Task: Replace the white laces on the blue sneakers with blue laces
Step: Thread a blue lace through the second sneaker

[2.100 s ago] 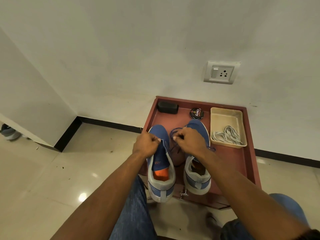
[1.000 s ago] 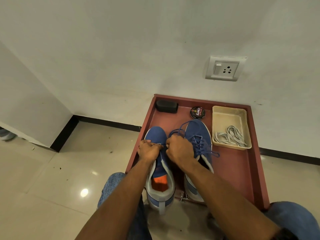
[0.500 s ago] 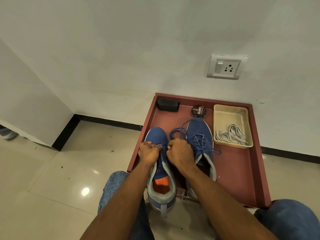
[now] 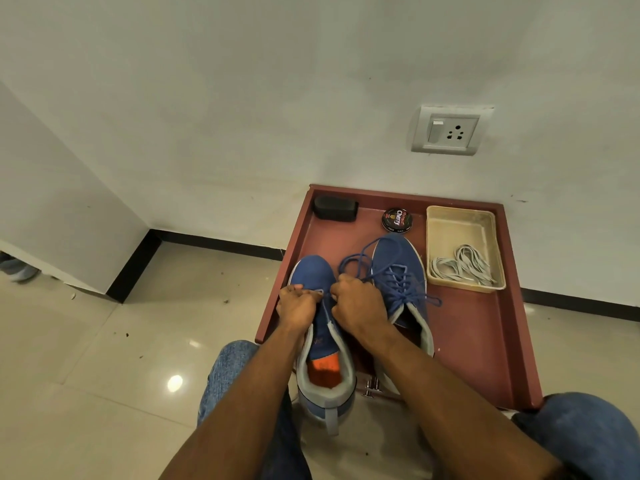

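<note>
L sneaker (image 4: 313,275) unlaced, blue lace (image 4: 356,263) at eyelets | R sneaker (image 4: 398,258) laced blue | white laces (image 4: 464,266) in tray

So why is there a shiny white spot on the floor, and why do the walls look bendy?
Head view: the shiny spot is a light's glare on the glossy floor tiles; head view: the wide-angle lens bows the skirting line.
</note>
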